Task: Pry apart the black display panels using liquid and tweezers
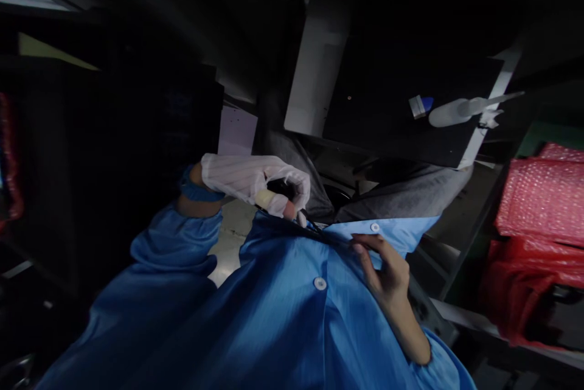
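I look straight down at my own blue coat (283, 311) with its white buttons. My left hand (260, 186) wears a white striped glove with the fingertips bare; its fingers are curled and pinch the coat's lower edge near a dark gap. My right hand (387, 274) is bare and rests on the coat's front, fingers bent and gripping the cloth just below the lowest button (375, 227). Grey trousers (401, 195) show past the coat's hem.
A black work surface (392, 110) with a white squeeze bottle (460, 111) and a small blue-and-white item (420, 105) lies ahead. Red bubble-wrap bags (538, 207) are stacked at right. A white panel (314, 80) stands ahead. Dark shelving fills the left.
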The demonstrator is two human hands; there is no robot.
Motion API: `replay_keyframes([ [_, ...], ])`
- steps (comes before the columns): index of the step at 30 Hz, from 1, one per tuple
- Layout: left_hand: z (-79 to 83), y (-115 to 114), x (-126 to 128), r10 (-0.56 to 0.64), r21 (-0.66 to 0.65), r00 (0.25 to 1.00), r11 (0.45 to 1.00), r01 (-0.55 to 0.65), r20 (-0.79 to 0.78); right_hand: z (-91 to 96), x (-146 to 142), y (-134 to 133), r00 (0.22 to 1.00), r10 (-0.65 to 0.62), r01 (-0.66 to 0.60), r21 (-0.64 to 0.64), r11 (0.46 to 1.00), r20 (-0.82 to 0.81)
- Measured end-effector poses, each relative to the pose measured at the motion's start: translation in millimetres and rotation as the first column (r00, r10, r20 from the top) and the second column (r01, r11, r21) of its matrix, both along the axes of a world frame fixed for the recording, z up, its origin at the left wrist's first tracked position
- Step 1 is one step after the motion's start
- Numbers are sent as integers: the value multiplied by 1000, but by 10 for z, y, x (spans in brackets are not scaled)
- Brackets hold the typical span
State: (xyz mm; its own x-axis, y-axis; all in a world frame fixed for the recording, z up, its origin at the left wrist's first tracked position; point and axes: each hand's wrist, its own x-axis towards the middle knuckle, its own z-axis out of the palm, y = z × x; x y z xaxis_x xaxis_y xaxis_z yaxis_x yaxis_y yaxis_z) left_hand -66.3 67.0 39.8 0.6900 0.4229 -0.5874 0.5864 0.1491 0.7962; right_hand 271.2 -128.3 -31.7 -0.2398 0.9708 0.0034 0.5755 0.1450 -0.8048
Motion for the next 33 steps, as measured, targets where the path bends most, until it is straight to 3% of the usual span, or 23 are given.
replay_keyframes([
  [3, 40, 50, 73, -62, -256, 982, 961, 107, 178, 56, -155, 292, 966, 100, -155, -222, 963, -240],
  [6, 51, 81, 92, -51, -289, 980, 951, 107, 192, 23, -268, 524, 883, 195, -342, -301, 890, -427],
  [11, 30, 88, 68, -55, -298, 981, 948, 109, 185, -46, -277, 645, 822, 227, -434, -317, 843, -522],
  [16, 30, 107, 85, -48, -307, 979, 945, 108, 198, -37, -280, 625, 842, 240, -425, -318, 848, -484],
  [20, -6, 134, 72, -40, -323, 975, 940, 111, 218, -94, -334, 591, 846, 176, -386, -351, 853, -503],
  [27, -123, 178, -18, 69, -326, 964, 945, 19, 258, -113, -161, 468, 901, -113, -71, -399, 914, -418],
  [30, -143, 191, -63, 123, -361, 955, 933, -19, 269, -73, -32, 397, 927, -88, -55, -362, 931, -366],
  [33, -145, 205, -92, 105, -301, 961, 953, -25, 255, -75, -10, 368, 927, 0, -152, -374, 915, -375],
])
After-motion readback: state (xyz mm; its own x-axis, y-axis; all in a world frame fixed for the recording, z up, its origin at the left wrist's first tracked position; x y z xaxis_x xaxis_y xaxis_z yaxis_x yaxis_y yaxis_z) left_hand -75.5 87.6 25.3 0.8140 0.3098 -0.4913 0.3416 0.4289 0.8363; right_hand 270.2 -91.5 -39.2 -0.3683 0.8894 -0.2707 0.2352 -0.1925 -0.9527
